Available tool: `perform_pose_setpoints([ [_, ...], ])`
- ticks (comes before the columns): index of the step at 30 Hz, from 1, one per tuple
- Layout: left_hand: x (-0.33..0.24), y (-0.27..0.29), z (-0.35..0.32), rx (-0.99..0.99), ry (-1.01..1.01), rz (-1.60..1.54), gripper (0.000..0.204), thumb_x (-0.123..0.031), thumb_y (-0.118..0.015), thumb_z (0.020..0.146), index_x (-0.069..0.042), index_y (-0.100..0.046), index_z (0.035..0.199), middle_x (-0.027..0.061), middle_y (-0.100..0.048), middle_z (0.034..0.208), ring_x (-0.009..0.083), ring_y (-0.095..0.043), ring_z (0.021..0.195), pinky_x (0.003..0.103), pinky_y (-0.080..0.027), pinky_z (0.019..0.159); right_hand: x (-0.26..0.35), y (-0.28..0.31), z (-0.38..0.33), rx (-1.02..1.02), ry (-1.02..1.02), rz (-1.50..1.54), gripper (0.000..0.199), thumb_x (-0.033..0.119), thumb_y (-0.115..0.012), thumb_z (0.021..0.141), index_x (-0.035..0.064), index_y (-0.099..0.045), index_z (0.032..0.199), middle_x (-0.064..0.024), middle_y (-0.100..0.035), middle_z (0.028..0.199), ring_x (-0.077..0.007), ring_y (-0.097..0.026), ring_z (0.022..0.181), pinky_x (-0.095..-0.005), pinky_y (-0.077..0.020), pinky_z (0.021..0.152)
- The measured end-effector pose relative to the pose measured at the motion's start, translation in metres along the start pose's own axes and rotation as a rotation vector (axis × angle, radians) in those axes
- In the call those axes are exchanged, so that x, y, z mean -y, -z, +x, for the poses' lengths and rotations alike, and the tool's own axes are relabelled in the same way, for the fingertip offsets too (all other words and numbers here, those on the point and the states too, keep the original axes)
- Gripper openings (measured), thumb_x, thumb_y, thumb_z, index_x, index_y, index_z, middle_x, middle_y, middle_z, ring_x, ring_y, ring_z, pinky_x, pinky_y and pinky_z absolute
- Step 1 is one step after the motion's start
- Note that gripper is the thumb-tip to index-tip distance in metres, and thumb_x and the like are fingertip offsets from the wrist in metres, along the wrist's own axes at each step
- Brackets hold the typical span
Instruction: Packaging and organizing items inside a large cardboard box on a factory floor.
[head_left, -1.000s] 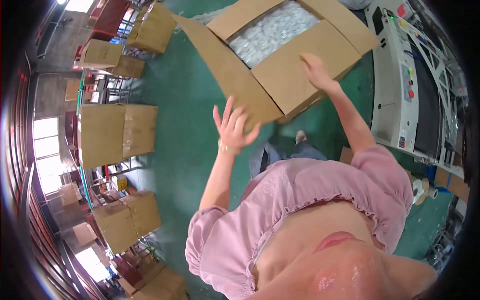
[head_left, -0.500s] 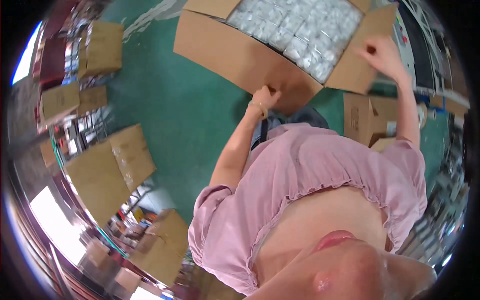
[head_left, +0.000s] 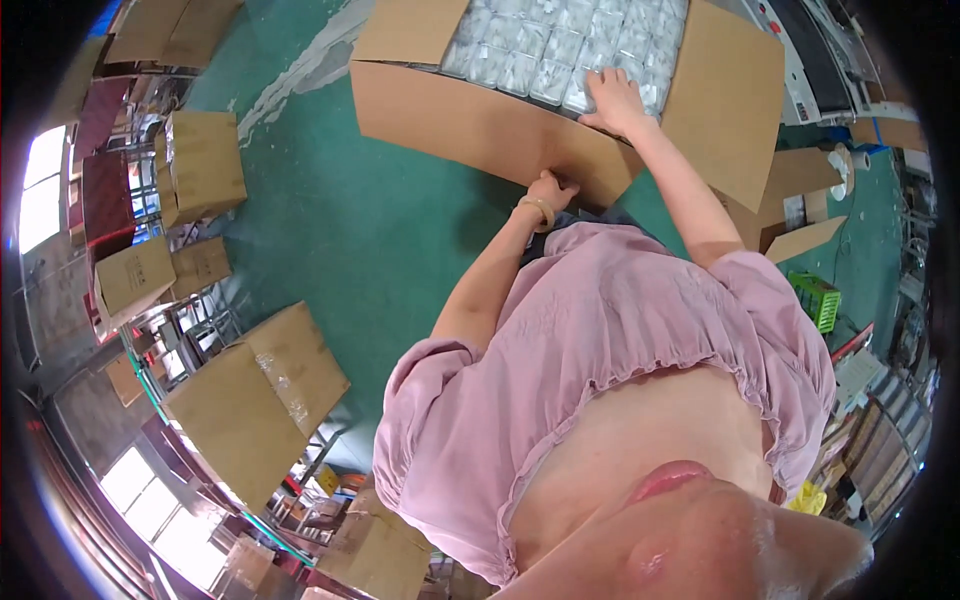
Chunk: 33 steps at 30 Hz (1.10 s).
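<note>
A large cardboard box (head_left: pixel 450 115) stands in front of me with its flaps spread out. Rows of small clear-wrapped packs (head_left: pixel 535 45) fill it to near the rim. My right hand (head_left: pixel 615 104) rests on the packs close to the near wall, fingers apart. Low against the outside of that wall is my left hand (head_left: pixel 549 190), a bracelet on its wrist. Its fingers are curled at the cardboard; what lies between them, if anything, is hidden.
Cardboard boxes (head_left: pixel 245 390) stand on racks along the left. Right of the large box lies another opened carton (head_left: pixel 800 190), with a green crate (head_left: pixel 815 300) nearer to me. A dark-topped machine (head_left: pixel 810 60) stands at the far right.
My right hand has moved left and in from above the right flap onto the packs. The left hand stays low at the near wall, shifted slightly right.
</note>
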<state>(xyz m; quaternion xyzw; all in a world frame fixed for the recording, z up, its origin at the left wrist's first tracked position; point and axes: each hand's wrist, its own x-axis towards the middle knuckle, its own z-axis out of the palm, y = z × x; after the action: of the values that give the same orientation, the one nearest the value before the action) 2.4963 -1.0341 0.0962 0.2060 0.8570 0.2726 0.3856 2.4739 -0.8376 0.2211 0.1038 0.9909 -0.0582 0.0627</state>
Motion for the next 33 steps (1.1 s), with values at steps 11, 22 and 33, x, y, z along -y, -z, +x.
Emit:
perform_pose_setpoints([
  [11,0.002,0.030,-0.020,-0.058,-0.100,-0.107,0.037,-0.038,-0.062,0.077,-0.003,-0.066,0.088,0.0192,-0.065,0.092,0.0348,-0.061,0.091,0.041,-0.047,0.083,-0.060,0.032,0.025,-0.070,-0.085,0.860,0.067,0.028,-0.074,0.066,0.0031,-0.043,0.120,-0.0105,-0.054,0.110,-0.0210,-0.051,0.105,-0.0322,-0.0416,0.088],
  [22,-0.144,0.165,-0.064,-0.833,-1.031,-0.274,0.084,-0.026,-0.083,0.056,-0.005,-0.040,0.125,0.0219,-0.035,0.131,0.0380,-0.040,0.119,0.044,-0.040,0.093,-0.037,0.129,-0.025,-0.091,0.297,1.489,0.079,0.028,-0.071,0.062,0.0041,-0.037,0.129,-0.0091,-0.051,0.118,-0.0202,-0.050,0.112,-0.0306,-0.0387,0.095],
  [33,-0.172,0.135,-0.055,-0.984,-1.243,-0.213,0.075,-0.021,-0.085,0.055,-0.005,-0.045,0.117,0.0235,-0.034,0.127,0.0395,-0.041,0.113,0.046,-0.039,0.093,-0.035,0.128,-0.008,0.056,0.501,1.881,0.091,0.026,-0.065,0.053,-0.0003,-0.033,0.135,-0.0221,-0.035,0.139,-0.0295,-0.041,0.126,-0.0388,-0.0313,0.107],
])
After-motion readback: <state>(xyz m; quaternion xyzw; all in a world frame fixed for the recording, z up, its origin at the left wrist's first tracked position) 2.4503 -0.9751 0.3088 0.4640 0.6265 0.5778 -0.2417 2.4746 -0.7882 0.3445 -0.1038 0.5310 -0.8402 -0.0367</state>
